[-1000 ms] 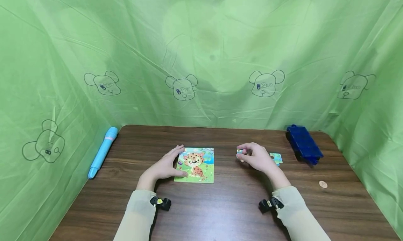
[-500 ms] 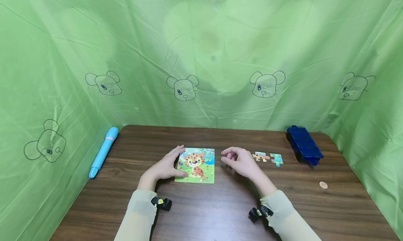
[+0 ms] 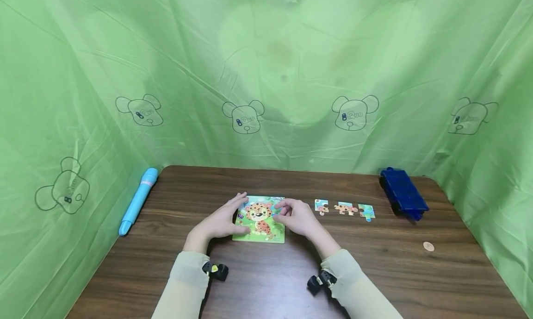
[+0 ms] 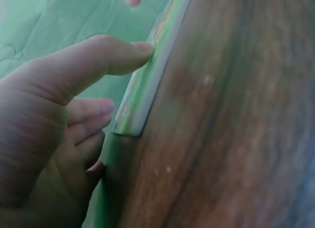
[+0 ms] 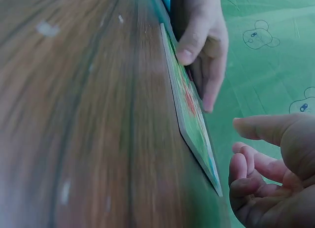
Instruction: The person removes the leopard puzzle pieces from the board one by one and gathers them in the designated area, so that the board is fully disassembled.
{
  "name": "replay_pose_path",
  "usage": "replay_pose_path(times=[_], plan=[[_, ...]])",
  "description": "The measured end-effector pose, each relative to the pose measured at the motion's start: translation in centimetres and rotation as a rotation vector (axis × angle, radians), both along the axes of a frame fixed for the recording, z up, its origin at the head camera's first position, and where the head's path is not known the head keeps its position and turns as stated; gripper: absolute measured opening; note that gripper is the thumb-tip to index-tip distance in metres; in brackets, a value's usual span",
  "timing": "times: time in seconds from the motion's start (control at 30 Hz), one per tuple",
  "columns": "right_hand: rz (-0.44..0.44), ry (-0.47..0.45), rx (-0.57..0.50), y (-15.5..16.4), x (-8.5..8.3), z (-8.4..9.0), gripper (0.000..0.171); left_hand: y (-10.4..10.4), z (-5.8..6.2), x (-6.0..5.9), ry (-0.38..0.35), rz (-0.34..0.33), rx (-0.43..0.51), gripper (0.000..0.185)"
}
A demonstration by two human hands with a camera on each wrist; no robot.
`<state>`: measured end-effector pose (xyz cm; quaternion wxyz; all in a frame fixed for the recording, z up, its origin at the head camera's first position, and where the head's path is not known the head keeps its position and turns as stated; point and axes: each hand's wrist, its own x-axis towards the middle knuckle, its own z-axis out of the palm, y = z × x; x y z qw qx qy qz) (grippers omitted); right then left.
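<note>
A puzzle board [image 3: 261, 222] with a spotted cub picture lies flat on the wooden table [image 3: 266, 268]. My left hand [image 3: 228, 218] steadies its left side: the thumb presses the near edge [image 4: 147, 90] and the fingers lie along the far-left corner. My right hand [image 3: 291, 215] hovers at the board's upper right with loosely curled fingers and holds nothing; the right wrist view shows its palm [image 5: 268, 164] bare beside the board [image 5: 189, 105]. Three loose puzzle pieces [image 3: 345, 209] lie in a row to the right of that hand.
A dark blue box [image 3: 403, 194] sits at the back right and a small coin [image 3: 428, 247] lies near the right edge. A light blue pen-shaped stick [image 3: 138, 201] lies along the left edge. Green cloth [image 3: 266, 78] walls in the table.
My right hand let go of a small puzzle piece, which now lies in the row on the table, and moved left to the board. The left hand stayed where it was.
</note>
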<state>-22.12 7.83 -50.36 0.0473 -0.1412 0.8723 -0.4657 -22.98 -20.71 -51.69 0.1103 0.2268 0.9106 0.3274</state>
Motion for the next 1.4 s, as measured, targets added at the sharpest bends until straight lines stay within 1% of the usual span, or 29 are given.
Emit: replay_pose_path(times=[0.1, 0.23, 0.43, 0.6, 0.7, 0.9, 1.17, 1.27, 1.4], plan=[[-0.003, -0.007, 0.009, -0.6, -0.2, -0.3, 0.030, 0.3, 0.5, 0.2, 0.017, -0.017, 0.023, 0.094], [-0.001, -0.019, 0.025, -1.0, -0.2, -0.5, 0.032, 0.6, 0.8, 0.4, 0.027, -0.064, 0.041, 0.082], [-0.005, -0.018, 0.043, -0.9, 0.0, -0.7, 0.031, 0.5, 0.4, 0.6, -0.013, -0.144, 0.028, 0.073], [0.003, -0.034, 0.049, -0.7, -0.1, -1.0, 0.037, 0.3, 0.0, 0.5, -0.036, -0.177, 0.044, 0.067], [0.002, -0.042, 0.045, -0.6, -0.1, -1.1, 0.040, 0.3, -0.2, 0.4, -0.036, -0.179, 0.042, 0.066], [-0.008, -0.042, 0.027, -0.5, -0.2, -1.3, 0.043, 0.2, -0.3, 0.4, -0.039, -0.163, 0.051, 0.069], [-0.043, -0.075, 0.035, -0.2, -0.1, -1.4, 0.051, 0.2, -0.4, 0.4, -0.048, -0.152, 0.050, 0.070], [-0.046, -0.074, 0.030, -0.2, -0.1, -1.5, 0.050, 0.2, -0.5, 0.3, -0.043, -0.156, 0.045, 0.070], [-0.045, -0.077, 0.014, -0.2, -0.1, -1.5, 0.042, 0.2, -0.6, 0.1, -0.036, -0.159, 0.041, 0.071]])
